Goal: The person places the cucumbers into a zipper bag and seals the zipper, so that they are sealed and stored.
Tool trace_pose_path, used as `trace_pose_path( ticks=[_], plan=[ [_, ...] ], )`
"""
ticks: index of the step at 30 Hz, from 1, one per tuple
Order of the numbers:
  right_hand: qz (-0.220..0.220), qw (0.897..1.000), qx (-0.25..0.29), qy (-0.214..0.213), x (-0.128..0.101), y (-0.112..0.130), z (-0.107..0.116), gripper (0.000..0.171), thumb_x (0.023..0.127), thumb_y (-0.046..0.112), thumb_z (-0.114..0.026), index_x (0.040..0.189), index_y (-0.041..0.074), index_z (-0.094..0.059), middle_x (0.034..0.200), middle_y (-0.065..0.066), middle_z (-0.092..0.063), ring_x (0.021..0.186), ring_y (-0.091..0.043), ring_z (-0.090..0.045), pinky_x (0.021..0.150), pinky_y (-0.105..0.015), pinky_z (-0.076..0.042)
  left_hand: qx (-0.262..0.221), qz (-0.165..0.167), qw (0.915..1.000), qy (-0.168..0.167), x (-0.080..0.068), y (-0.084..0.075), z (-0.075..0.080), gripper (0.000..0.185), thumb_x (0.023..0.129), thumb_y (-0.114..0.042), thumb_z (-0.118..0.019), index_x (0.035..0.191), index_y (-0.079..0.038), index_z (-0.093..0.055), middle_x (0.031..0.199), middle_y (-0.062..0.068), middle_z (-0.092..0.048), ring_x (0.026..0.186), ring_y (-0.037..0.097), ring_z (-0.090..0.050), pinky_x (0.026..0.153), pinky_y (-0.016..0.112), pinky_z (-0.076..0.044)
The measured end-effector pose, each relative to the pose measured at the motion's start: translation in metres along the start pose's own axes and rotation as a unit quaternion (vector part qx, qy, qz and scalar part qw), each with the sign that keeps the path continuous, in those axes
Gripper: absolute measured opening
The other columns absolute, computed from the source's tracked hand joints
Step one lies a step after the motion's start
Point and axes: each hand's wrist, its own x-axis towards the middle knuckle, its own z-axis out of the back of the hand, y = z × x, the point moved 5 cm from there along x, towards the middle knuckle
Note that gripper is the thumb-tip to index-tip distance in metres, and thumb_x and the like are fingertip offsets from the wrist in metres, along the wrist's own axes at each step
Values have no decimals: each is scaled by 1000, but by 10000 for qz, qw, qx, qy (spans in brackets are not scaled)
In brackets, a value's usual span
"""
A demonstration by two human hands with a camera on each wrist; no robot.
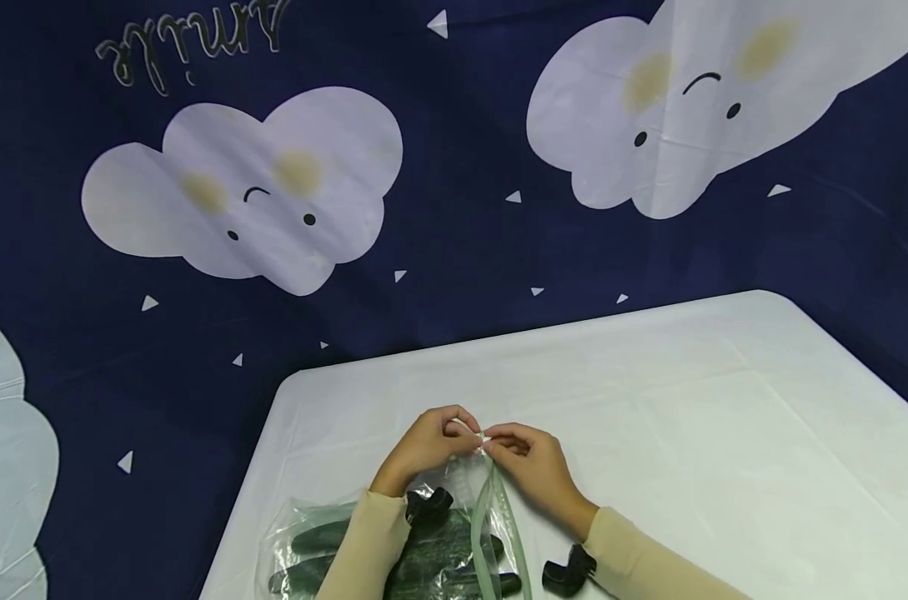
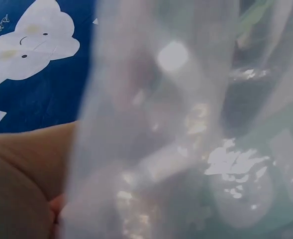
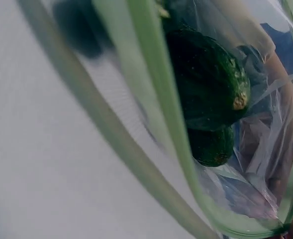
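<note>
Cucumbers, dark green and long (image 1: 431,558), lie nearest, inside the clear plastic bag with a pale green zip strip (image 1: 454,542) flat on the white-covered bench (image 1: 724,433). Above them both hands meet at the bag's mouth: the left hand (image 1: 423,446) and the right hand (image 1: 532,467) each pinch the strip end with curled fingers (image 1: 461,427) (the two pinches almost touch). For a good hold, I judge the pinches should stay close and level. Behind hangs a dark blue cloth with white clouds (image 1: 258,192).
</note>
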Motion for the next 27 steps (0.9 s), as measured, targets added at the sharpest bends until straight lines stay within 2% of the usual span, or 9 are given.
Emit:
trace_pose_path(
  ticks=[4,11,14,18,22,27],
  plan=[
    [27,9998,184,-19,1,-2,-1,14,85,21,-71,98,17,-72,85,5,-69,75,-13,-65,67,-27,-53,-55,-159,9999,-10,-1,-1,3,15,86,-18,-69,97,-8,-65,82,10,-70,75,31,-64,59,36,-48],
    [129,9983,527,-206,5,-2,3,12,83,20,-73,94,14,-72,84,2,-69,75,-16,-66,66,-28,-54,-180,-291,9994,-101,4,-5,3,12,86,-19,-70,93,-10,-66,80,8,-70,73,27,-65,60,33,-50],
    [83,9977,592,-335,4,7,7,11,83,14,-73,93,9,-72,83,-3,-69,75,-18,-66,66,-27,-53,-310,-412,9985,-161,7,-5,0,14,86,-22,-70,94,-11,-66,82,7,-70,75,26,-66,63,35,-52],
    [113,9980,550,-285,1,23,11,13,83,8,-71,95,3,-71,85,-10,-68,75,-22,-65,67,-27,-53,-350,-496,9977,-287,7,-2,-2,15,86,-24,-70,96,-13,-67,82,5,-71,76,25,-66,66,37,-53],
    [59,9987,410,-307,-2,29,15,13,84,8,-71,96,2,-71,85,-10,-69,76,-24,-65,68,-26,-53,-223,-583,9973,-386,9,-3,-2,15,86,-25,-69,96,-15,-68,82,2,-71,76,22,-66,65,38,-53],
    [-60,9986,418,-332,-4,5,12,12,82,18,-74,92,11,-72,81,-1,-69,73,-19,-65,64,-27,-53,-143,-585,9968,-520,10,0,1,13,85,-27,-70,94,-18,-69,82,0,-71,76,21,-65,64,39,-52]
  ],
)
